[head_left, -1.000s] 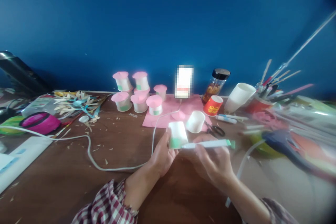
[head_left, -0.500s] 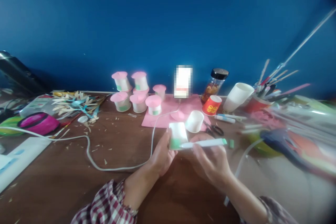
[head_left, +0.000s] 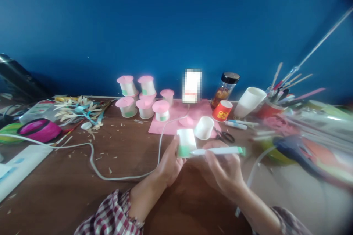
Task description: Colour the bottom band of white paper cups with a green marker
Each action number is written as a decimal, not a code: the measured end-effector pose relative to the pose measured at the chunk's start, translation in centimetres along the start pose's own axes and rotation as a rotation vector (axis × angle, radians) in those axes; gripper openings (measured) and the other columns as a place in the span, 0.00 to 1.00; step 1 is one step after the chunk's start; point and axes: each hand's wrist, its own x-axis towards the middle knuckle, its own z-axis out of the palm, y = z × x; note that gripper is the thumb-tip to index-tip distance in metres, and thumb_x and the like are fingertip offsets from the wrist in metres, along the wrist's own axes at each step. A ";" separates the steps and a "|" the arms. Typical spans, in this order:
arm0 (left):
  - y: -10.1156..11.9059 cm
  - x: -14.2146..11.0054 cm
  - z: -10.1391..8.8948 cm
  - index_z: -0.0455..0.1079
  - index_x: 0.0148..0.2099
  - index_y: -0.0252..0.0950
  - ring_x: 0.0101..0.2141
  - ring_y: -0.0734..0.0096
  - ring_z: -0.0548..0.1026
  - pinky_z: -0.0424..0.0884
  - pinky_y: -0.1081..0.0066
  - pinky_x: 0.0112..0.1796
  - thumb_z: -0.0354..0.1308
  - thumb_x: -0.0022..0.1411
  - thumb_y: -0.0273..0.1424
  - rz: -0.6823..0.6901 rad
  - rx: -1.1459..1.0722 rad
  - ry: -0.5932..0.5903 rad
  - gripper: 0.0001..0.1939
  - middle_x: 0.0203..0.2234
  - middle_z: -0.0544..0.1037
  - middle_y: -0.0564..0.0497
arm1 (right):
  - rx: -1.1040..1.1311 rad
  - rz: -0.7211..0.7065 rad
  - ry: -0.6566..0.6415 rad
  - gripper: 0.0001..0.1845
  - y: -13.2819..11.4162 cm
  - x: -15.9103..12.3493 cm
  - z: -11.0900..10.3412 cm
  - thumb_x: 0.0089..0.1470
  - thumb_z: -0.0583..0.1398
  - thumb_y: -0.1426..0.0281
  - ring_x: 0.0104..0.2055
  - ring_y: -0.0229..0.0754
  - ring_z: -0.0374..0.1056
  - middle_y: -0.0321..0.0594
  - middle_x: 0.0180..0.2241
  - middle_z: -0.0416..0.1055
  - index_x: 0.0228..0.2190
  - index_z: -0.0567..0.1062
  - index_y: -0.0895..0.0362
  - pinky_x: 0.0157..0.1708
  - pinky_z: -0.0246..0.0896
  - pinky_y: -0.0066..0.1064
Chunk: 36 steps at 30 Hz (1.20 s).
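Note:
My left hand (head_left: 170, 161) is closed around a small white paper cup (head_left: 186, 139), held upside down, with a patch of green colour near its rim. Between the fingers of my right hand (head_left: 224, 163) lies a white marker (head_left: 217, 150) with a green end, its tip at the green patch. Just beyond the hands, another white paper cup (head_left: 204, 127) rests on its side on a pink paper sheet (head_left: 176, 125). Black scissors (head_left: 226, 136) lie beside that cup, partly hidden behind it.
Several white cups with pink paper tops (head_left: 126, 106) are stacked at the back left. A lit phone (head_left: 192, 85), a red cup (head_left: 222, 111), a jar (head_left: 225, 88) and a cup of pens and sticks (head_left: 271, 108) stand behind. A white cable (head_left: 124, 178) crosses the brown table.
The marker has shifted slightly to the right with my right hand, and its green end now overlaps the small green piece's place. The left hand and its cup are nearly still.

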 end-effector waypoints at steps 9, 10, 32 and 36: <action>-0.2 0.0 -0.1 0.70 0.52 0.37 0.55 0.59 0.68 0.60 0.61 0.57 0.52 0.64 0.42 0.028 -0.002 -0.030 0.20 0.49 0.77 0.48 | -0.001 -0.043 0.028 0.05 0.3 -0.2 -0.2 0.56 0.56 0.71 0.22 0.34 0.65 0.36 0.23 0.70 0.30 0.72 0.57 0.19 0.60 0.23; -0.2 -0.1 -0.1 0.70 0.53 0.38 0.55 0.59 0.68 0.60 0.61 0.57 0.52 0.64 0.43 0.030 -0.001 -0.043 0.20 0.50 0.76 0.49 | -0.005 -0.045 0.026 0.05 0.4 -0.2 -0.2 0.56 0.57 0.71 0.22 0.34 0.65 0.36 0.24 0.70 0.31 0.72 0.57 0.19 0.60 0.23; 0.1 -0.3 0.4 0.71 0.52 0.36 0.54 0.61 0.69 0.62 0.65 0.55 0.50 0.65 0.40 0.027 -0.036 -0.006 0.19 0.48 0.77 0.47 | -0.018 0.014 -0.056 0.07 0.1 -0.3 -0.2 0.57 0.55 0.69 0.22 0.35 0.64 0.38 0.25 0.70 0.31 0.72 0.57 0.17 0.58 0.23; 0.2 -0.4 0.6 0.70 0.53 0.35 0.54 0.59 0.69 0.63 0.64 0.54 0.50 0.65 0.42 0.021 -0.022 0.019 0.21 0.48 0.77 0.46 | -0.035 -0.023 -0.081 0.06 0.0 -0.2 -0.2 0.55 0.55 0.70 0.23 0.37 0.65 0.37 0.23 0.70 0.29 0.72 0.57 0.20 0.60 0.24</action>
